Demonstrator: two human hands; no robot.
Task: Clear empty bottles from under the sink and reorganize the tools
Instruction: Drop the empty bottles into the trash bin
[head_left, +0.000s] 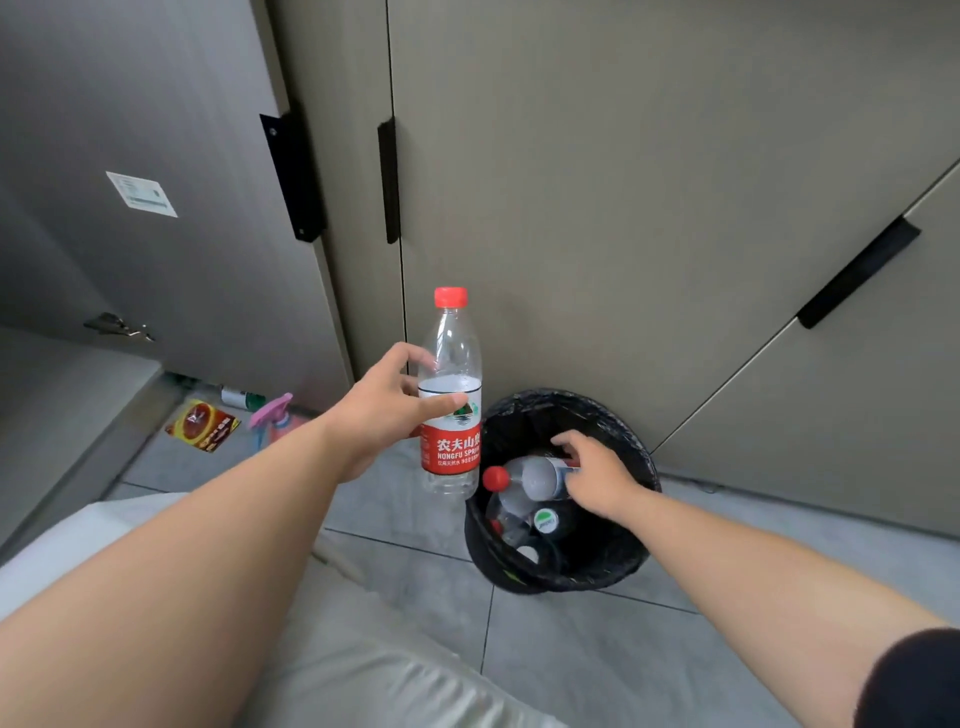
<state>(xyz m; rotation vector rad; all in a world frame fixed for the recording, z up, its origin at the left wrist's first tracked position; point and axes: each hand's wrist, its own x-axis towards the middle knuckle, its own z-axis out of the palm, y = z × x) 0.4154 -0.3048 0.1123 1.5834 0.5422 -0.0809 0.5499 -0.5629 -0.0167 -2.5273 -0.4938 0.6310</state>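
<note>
Clearing looks well along. The round black bag-lined bin (640, 551), on the floor tiles by the cabinet doors, holds several clear bottles. The right hand (597, 478) reaches inside and seems to grip a clear red-capped bottle (530, 480) near the rim. The left hand (384, 410) holds a clear plastic red-labelled water bottle (451, 343) upright beside the bin's left rim. A pink spray bottle (272, 415) and a red packet (202, 423) lie unsorted at the open cupboard's front edge.

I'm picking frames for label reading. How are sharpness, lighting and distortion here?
Head view: the red label on the held bottle is sharp; the pink spray bottle at left is soft; light is even, without harsh glare; wide-angle bend slants the cabinet doors.
</note>
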